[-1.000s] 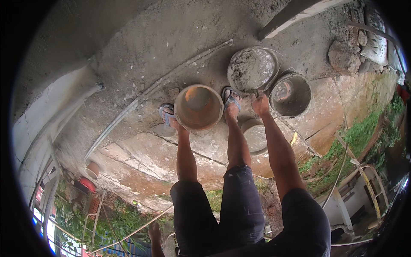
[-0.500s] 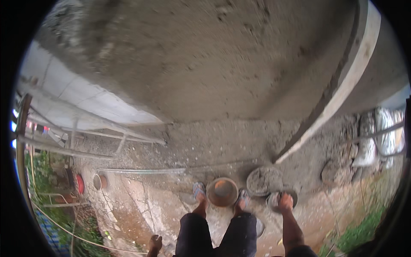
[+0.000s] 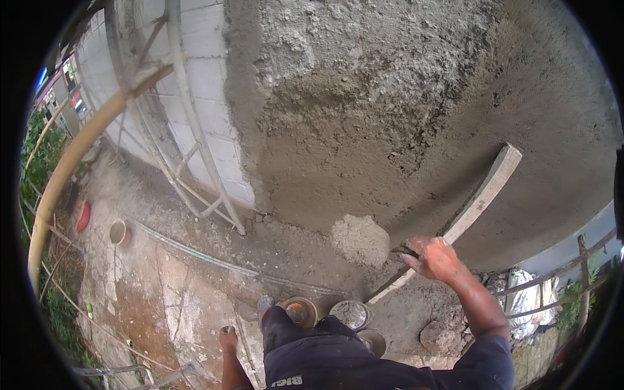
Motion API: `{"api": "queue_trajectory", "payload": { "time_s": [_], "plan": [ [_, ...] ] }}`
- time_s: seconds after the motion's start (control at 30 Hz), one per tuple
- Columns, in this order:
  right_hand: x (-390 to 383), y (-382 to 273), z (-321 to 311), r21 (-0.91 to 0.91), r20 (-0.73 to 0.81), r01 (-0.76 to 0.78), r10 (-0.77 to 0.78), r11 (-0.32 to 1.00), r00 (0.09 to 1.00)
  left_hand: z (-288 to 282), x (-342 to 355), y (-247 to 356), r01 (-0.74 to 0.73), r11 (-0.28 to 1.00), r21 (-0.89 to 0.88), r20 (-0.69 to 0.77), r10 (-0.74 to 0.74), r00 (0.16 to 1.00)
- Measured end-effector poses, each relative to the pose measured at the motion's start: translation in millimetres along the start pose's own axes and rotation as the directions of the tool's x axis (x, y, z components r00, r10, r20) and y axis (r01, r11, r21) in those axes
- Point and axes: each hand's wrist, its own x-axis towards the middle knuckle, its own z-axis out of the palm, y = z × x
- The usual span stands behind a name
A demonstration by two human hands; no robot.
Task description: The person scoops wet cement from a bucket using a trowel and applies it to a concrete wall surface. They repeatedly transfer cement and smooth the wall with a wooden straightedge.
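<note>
Right of centre in the frame, the right hand closes its fingers around the handle of a trowel heaped with grey mortar, held up against the wet plastered wall. Just beside it a long wooden board leans on the wall. At the lower left, the left hand hangs loosely curled, holding nothing. Between them, near the person's feet, sit three round pans on the ground.

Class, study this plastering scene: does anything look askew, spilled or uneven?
Yes. A long wooden board leans aslant against the wall, beside the right hand. The wall's wet mortar is rough and lumpy, unsmoothed.
</note>
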Motion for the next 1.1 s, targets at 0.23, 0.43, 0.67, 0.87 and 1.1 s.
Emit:
{"api": "queue_trajectory", "payload": {
  "time_s": [0.23,0.43,0.67,0.87,1.1],
  "plan": [
    [100,-57,-146,0.567,0.387,0.317,-0.586,0.76,0.712,-35,3,-99,0.237,0.95,-0.205,-0.136,-0.267,0.954],
    [194,57,-166,0.465,0.428,-0.214,-0.006,0.859,0.904,-28,31,-101,0.207,0.934,-0.291,-0.081,-0.239,0.968],
    [8,84,-330,0.471,-0.17,-0.268,0.384,0.841,0.908,-65,69,-82,0.413,0.903,-0.119,0.203,-0.385,0.9],
    [-141,89,-54,0.793,0.16,-0.514,0.703,0.327,0.693,-28,175,18,-0.002,0.99,0.139,0.316,-0.043,0.948],
    [-257,-43,285,0.224,0.422,-0.973,0.893,0.063,0.155,-21,194,194,-0.051,0.992,0.116,0.508,-0.015,0.861]
  ]
}}
